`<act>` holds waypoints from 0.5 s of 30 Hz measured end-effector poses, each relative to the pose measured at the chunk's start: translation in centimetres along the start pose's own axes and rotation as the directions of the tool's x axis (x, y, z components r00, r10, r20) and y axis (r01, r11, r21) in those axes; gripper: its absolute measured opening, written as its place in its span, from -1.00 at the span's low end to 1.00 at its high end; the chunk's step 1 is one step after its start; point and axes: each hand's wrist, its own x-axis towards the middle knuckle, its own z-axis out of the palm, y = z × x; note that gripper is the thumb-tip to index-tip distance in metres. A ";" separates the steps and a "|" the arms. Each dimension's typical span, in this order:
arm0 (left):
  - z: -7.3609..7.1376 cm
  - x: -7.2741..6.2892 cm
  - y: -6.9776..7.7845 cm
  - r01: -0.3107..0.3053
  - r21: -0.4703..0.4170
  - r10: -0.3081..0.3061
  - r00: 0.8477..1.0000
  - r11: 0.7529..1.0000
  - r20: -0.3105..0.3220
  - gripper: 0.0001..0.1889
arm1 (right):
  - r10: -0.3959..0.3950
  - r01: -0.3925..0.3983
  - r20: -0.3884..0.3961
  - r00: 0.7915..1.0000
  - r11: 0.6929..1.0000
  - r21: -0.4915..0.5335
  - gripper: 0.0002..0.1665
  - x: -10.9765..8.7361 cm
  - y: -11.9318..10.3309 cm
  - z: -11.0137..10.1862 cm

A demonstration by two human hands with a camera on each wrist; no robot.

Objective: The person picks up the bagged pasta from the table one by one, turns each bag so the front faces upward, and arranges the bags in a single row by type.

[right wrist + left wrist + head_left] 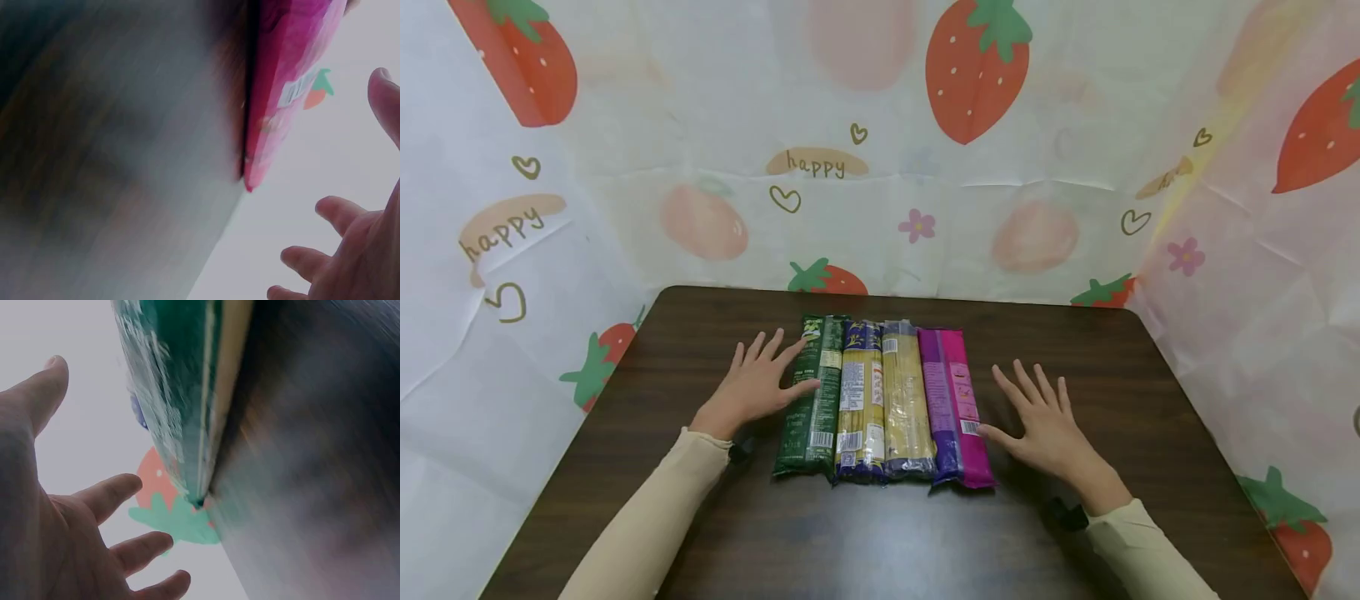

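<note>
Near mid-frame, the left hand (pixel 756 387), fingers spread wide, partly hides a long green plastic packet (pixel 805 429); the right hand (pixel 1047 429), equally wide, is just beside a purple-and-pink plastic packet (pixel 953 400) (cut off at the top in the right wrist view). Between these, a blue-ended clear packet (pixel 853 387) and a plainer transparent packet (pixel 908 404) hold thin yellow sticks.

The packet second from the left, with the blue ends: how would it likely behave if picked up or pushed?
The packet would probably lift fairly stiffly, since long straight strands show through it. Its shiny plastic wrapper may be somewhat slippery. Lying flat on the table, it seems unlikely to roll or tip.
</note>
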 end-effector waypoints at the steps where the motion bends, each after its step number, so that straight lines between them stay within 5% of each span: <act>1: 0.0 0.2 0.2 -0.007 0.005 0.007 1.000 1.000 0.004 -0.05 | -0.005 0.005 -0.002 1.000 1.000 -0.004 0.19 0.0 -0.2 0.0; 15: 0.2 2.2 2.9 -0.095 0.042 0.094 0.995 0.995 0.020 -0.04 | -0.070 0.070 0.006 0.998 0.998 0.004 0.21 -0.8 -2.4 0.7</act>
